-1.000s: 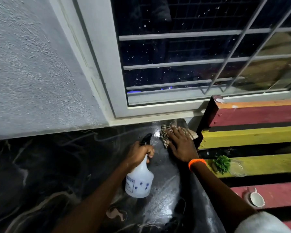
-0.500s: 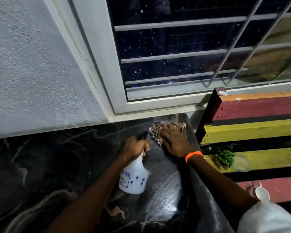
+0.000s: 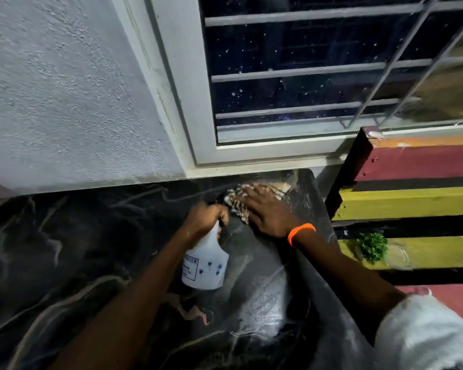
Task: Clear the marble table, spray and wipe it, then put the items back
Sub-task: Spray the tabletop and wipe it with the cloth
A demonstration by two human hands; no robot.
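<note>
The black marble table [image 3: 78, 249] with pale veins fills the lower left and looks wet near its right edge. My left hand [image 3: 205, 218] grips the neck of a white spray bottle [image 3: 206, 265] with a black nozzle, held just above the table. My right hand [image 3: 265, 209], with an orange band on the wrist, presses flat on a checked cloth [image 3: 238, 201] at the table's far right corner, under the window.
A window with white frame [image 3: 185, 102] and metal bars rises behind the table, with a rough grey wall [image 3: 64, 89] to its left. To the right stands a slatted bench [image 3: 412, 204] in red and yellow, carrying a small green plant [image 3: 372, 247] beside a glass dish [image 3: 397, 256].
My right hand has slid the cloth leftwards along the far edge of the table. My left hand with the bottle stays close beside it. The view has shifted slightly.
</note>
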